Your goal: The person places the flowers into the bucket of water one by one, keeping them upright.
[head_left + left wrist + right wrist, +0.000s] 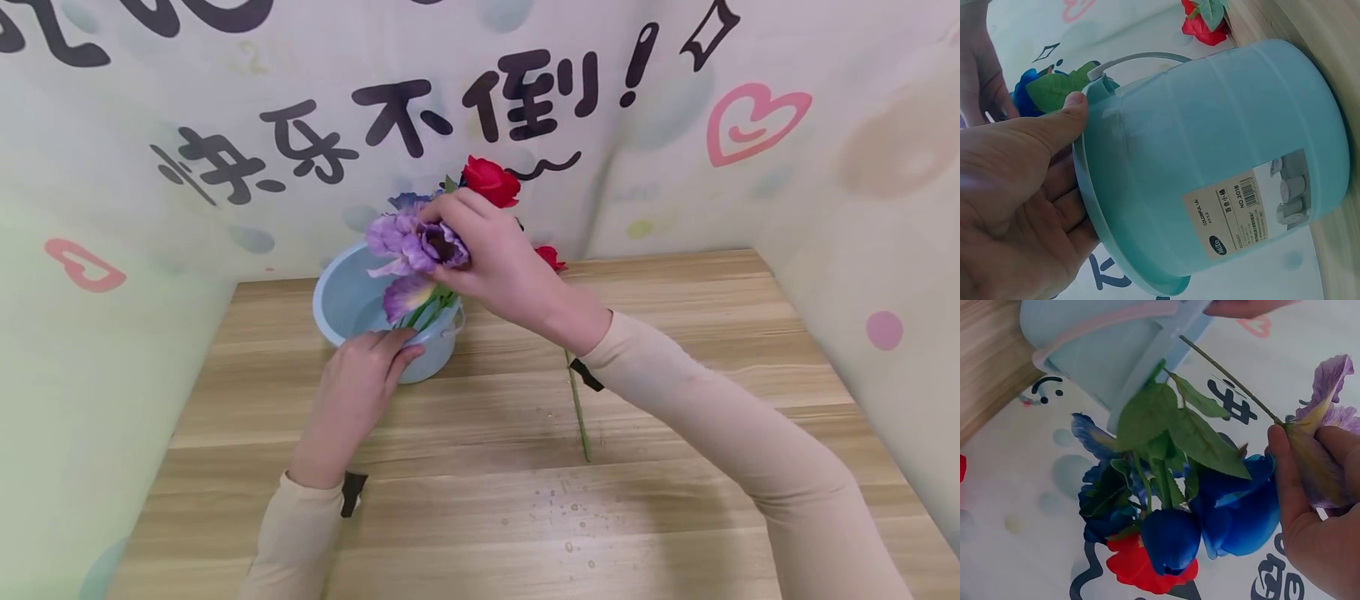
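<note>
A light blue plastic bucket (427,362) stands near the back of the table. My left hand (352,396) grips its rim, the thumb (1063,125) on the outer side and the other fingers inside. Over the bucket, my right hand (510,267) pinches a purple iris (1316,465) just below its bloom; the thin stem slants toward the bucket's mouth. Several flowers lean out over the far rim: blue roses (1241,506), a red rose (491,182) and another purple iris bloom (405,296). Parts of this bunch are hidden behind my right hand.
Right of the bucket, a green stem (577,408) lies on the wooden table (465,467), a red bloom (550,257) at its far end, its middle hidden by my right arm. Water drops dot the tabletop. A printed cloth (637,192) hangs close behind the bucket.
</note>
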`<state>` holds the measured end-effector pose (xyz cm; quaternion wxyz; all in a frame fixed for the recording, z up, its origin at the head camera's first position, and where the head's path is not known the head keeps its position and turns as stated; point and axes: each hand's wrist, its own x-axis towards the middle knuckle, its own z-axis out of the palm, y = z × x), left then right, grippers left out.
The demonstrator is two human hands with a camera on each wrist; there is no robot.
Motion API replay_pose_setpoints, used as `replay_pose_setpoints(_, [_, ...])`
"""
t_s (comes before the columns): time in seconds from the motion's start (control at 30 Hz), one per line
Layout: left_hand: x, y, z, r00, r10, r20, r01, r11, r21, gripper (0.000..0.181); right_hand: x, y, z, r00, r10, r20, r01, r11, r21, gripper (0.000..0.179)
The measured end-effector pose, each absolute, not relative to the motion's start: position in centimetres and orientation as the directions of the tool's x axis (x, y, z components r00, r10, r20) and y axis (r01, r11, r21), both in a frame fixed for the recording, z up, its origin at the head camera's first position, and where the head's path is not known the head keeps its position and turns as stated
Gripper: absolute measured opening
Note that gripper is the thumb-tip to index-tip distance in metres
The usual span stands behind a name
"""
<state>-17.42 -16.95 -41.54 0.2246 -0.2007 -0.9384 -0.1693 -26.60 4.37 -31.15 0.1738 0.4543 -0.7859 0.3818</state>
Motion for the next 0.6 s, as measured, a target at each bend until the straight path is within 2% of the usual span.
replay_pose_setpoints(0.27, [-17.6,-17.0,-41.9,-0.781,0.311,0.541,0.475,0.859,0.192,0.025,-26.8,4.3,-32.3,-0.588,-0.646,0.487,-0.801,0.380,-0.463,0.035])
replay_pose_setpoints(0.37, [-17.6,-17.1,-42.0,-0.774,0.311,0.552,0.483,0.853,0.196,0.031,-26.9,4.1,-32.5,-0.589,-0.662,0.464,-0.799,0.392,-0.456,0.038])
replay_pose_setpoints(0.6, [-17.5,-17.1,-41.8,-0.792,0.309,0.527,0.480,0.849,0.223,0.023,-26.6,4.4,-32.6,-0.589,-0.665,0.459,-0.801,0.406,-0.440,0.043])
